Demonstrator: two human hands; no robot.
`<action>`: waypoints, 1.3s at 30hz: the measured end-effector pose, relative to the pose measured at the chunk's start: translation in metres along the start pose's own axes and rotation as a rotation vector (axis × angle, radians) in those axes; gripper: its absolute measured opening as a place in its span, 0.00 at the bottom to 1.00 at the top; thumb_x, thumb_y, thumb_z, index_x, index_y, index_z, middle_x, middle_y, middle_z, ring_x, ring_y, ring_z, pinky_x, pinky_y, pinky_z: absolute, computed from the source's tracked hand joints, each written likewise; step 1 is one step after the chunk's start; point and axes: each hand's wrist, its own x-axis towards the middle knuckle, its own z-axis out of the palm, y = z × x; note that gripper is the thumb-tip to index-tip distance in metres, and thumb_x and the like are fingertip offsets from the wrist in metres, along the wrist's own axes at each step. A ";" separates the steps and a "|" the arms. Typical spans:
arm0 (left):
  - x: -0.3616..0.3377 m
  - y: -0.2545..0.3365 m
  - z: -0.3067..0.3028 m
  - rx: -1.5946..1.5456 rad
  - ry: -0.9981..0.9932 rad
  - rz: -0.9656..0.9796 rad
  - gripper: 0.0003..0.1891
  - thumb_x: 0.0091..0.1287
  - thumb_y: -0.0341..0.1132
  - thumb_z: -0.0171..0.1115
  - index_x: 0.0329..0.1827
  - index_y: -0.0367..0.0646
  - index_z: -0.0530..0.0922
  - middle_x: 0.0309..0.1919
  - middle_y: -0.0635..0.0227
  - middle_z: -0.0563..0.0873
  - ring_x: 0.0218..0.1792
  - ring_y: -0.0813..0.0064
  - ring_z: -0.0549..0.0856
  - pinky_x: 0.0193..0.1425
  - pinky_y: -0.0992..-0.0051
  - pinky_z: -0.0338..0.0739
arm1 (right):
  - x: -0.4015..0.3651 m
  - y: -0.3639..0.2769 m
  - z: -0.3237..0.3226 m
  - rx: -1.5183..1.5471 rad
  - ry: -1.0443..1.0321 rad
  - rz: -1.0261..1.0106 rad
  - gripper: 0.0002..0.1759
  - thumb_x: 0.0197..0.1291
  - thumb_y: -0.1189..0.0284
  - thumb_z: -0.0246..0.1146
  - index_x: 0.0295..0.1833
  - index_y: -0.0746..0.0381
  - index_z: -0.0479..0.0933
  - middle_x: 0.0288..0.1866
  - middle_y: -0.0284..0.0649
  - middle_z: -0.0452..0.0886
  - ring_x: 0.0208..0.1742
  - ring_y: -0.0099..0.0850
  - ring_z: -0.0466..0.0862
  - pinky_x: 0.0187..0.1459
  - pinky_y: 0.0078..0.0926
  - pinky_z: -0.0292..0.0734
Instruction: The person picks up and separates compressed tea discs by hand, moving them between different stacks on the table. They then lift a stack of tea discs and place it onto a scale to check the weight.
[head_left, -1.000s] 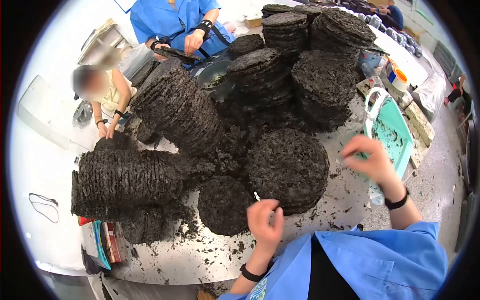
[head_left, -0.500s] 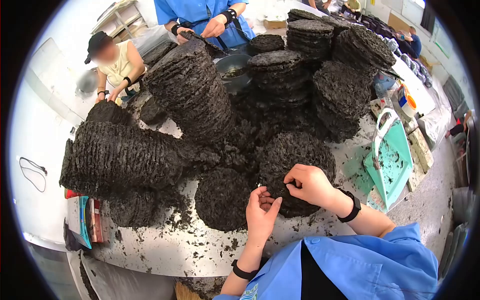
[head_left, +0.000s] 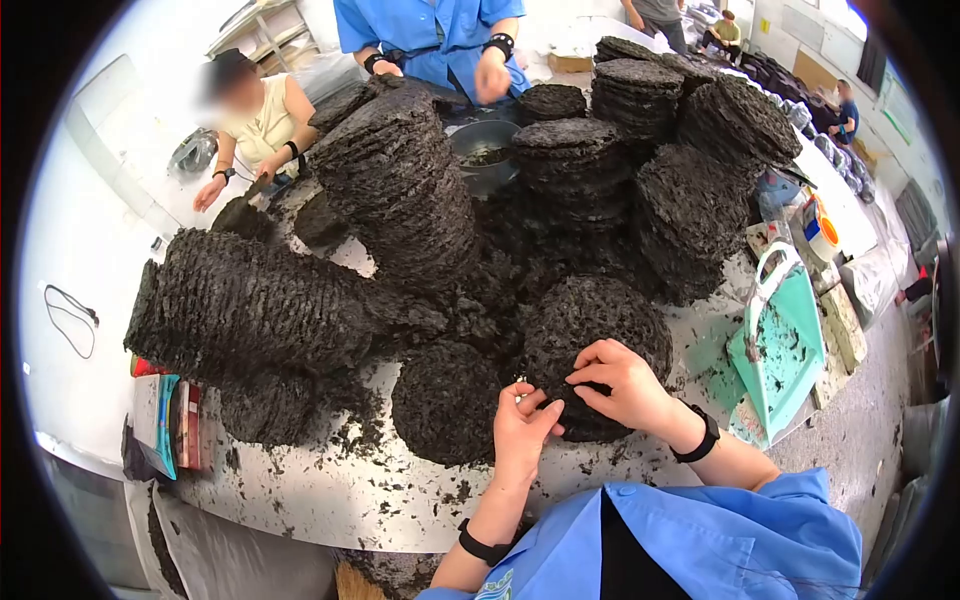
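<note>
A dark, rough, round disc that looks like dried seaweed (head_left: 598,315) lies in front of me. My right hand (head_left: 628,388) is over its near part, thumb and fingers bent in a pinch; whatever is between the fingertips is too small to make out. At the disc's lower left edge is my left hand (head_left: 524,432), its fingers curled, with a small pale speck by the fingertips. Just left of that hand lies another round seaweed disc (head_left: 445,402) on the white table (head_left: 420,515).
Tall seaweed stacks (head_left: 400,180) rise behind, and one stack (head_left: 250,310) lies on its side at left. A grey bowl (head_left: 485,155) sits among them. On the right are a green dustpan (head_left: 775,360) and a white tub (head_left: 818,228). Two co-workers (head_left: 430,45) (head_left: 262,120) handle discs across the table.
My hands stay at the same disc, the right fingers slightly less tightly bunched. The co-worker at left has moved one hand away from the stack; the one opposite has lowered a hand.
</note>
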 end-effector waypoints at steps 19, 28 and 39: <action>-0.009 0.005 0.025 -0.499 -0.071 -0.136 0.19 0.63 0.18 0.64 0.51 0.49 0.70 0.26 0.81 0.74 0.19 0.88 0.70 0.21 0.86 0.62 | 0.009 -0.040 -0.026 -0.203 0.146 -0.097 0.08 0.44 0.75 0.73 0.33 0.60 0.82 0.39 0.35 0.79 0.40 0.36 0.80 0.39 0.31 0.78; -0.004 0.006 0.039 -0.528 0.002 -0.100 0.17 0.64 0.21 0.65 0.51 0.47 0.71 0.26 0.79 0.73 0.18 0.86 0.69 0.21 0.85 0.62 | -0.004 -0.017 -0.043 0.557 0.101 0.279 0.04 0.59 0.79 0.66 0.37 0.65 0.77 0.43 0.39 0.78 0.47 0.32 0.81 0.49 0.28 0.76; -0.005 0.002 0.031 -0.213 -0.005 0.079 0.12 0.69 0.26 0.62 0.52 0.46 0.72 0.31 0.76 0.78 0.25 0.84 0.74 0.29 0.82 0.69 | -0.110 0.076 -0.194 1.056 0.410 0.234 0.03 0.57 0.77 0.65 0.34 0.63 0.77 0.33 0.38 0.82 0.35 0.28 0.82 0.43 0.28 0.77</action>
